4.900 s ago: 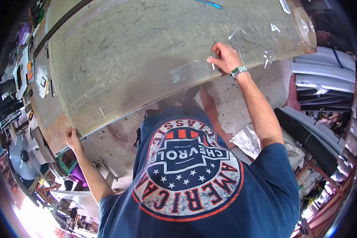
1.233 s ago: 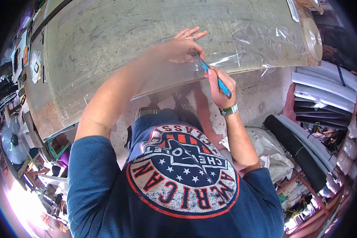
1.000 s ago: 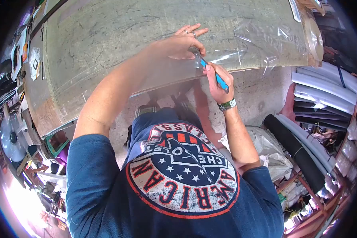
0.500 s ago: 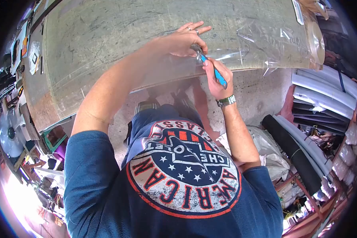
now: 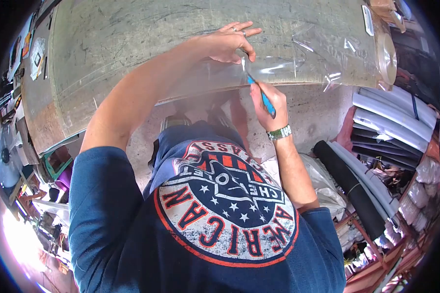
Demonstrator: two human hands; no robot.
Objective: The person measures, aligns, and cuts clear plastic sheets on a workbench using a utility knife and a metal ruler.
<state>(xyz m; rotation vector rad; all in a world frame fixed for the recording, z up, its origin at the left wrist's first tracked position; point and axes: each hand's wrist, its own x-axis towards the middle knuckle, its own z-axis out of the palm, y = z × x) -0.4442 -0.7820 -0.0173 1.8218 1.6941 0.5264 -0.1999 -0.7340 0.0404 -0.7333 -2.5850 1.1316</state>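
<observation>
My right hand (image 5: 270, 103), with a watch on the wrist, grips a blue-handled tool (image 5: 266, 99) whose narrow light end points up toward the clear plastic film (image 5: 278, 66). The film lies over the front edge of the worn table (image 5: 142, 29). My left hand (image 5: 232, 43), wearing rings, is on the film just beyond the tool's tip. Its thumb and index finger curve close to the tip, while the other fingers stretch out. Whether that thumb and finger pinch the film is hard to tell.
A clear roll (image 5: 387, 58) sits at the table's right end. Below it on the right are stacked light rolls (image 5: 396, 119) and a black roll (image 5: 349, 188). A small bagged item (image 5: 37, 57) lies at the left. My legs are beneath the table edge.
My right hand has moved slightly down with the blue tool, whose tip is now farther from my left fingers. My left hand has stayed nearly in place. The view has shifted a little.
</observation>
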